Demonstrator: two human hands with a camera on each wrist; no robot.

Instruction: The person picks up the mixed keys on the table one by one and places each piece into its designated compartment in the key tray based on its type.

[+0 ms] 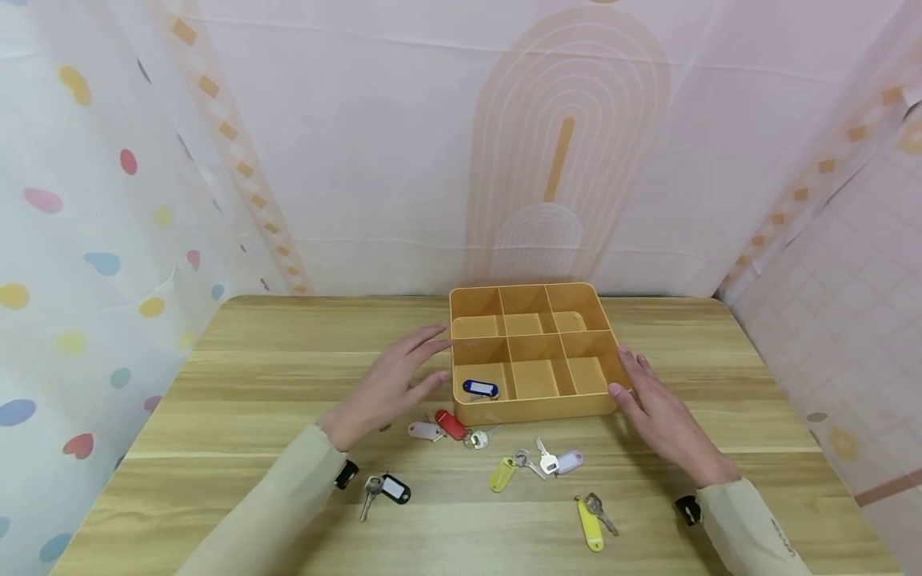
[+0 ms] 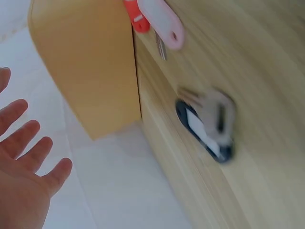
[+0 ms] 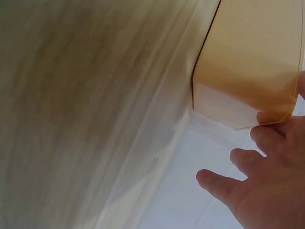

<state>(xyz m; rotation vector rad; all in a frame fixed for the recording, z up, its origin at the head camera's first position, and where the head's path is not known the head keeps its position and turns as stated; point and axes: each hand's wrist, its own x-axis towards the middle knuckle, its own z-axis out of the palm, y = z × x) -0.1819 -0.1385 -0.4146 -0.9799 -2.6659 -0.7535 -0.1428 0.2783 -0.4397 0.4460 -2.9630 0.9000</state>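
A yellow-orange divided box (image 1: pixel 536 410) with several compartments stands on the table. A key with a dark blue tag (image 1: pixel 480 389) lies in its front left compartment. At the box's left side is my left hand (image 1: pixel 392 384), fingers spread and holding nothing; the left wrist view shows it a little off the box wall (image 2: pixel 86 62). My right hand (image 1: pixel 663 416) is at the right side, its straight fingers touching the box near the rim (image 3: pixel 281 121). In front of the box lie a red tag (image 1: pixel 450 425), a pink tag (image 1: pixel 425 430) and a silver key (image 1: pixel 479 438).
Nearer on the wooden table (image 1: pixel 288 400) lie keys with a black tag (image 1: pixel 395 489), a yellow-green tag (image 1: pixel 503 474), a lilac tag (image 1: pixel 569 462) and a bright yellow tag (image 1: pixel 591 526). A patterned curtain (image 1: pixel 360 160) hangs behind the table.
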